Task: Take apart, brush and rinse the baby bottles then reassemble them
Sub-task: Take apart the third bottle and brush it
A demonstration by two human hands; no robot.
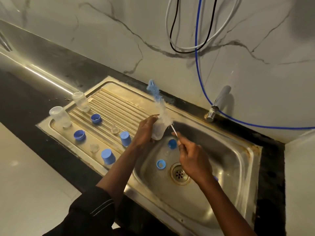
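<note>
My left hand (144,132) grips a clear baby bottle (159,132) over the sink's left edge. My right hand (192,160) holds the thin white handle of a bottle brush (157,97), whose blue and white bristles stick up above the bottle's mouth. Two clear bottle bodies (60,116) (81,101) stand upside down on the drainboard. Near them sit two blue rings (96,118) (79,135), two blue caps (125,138) (107,156) and two clear teats (114,129) (94,147). In the basin lie a blue cap (172,143), a blue ring (161,164) and a clear teat (167,152).
The steel sink (238,160) has a drain (179,173) under my right hand. A chrome tap (218,103) stands at the back by the marble wall. A blue hose (198,68) and white and black cables hang above it. Black counter surrounds the sink.
</note>
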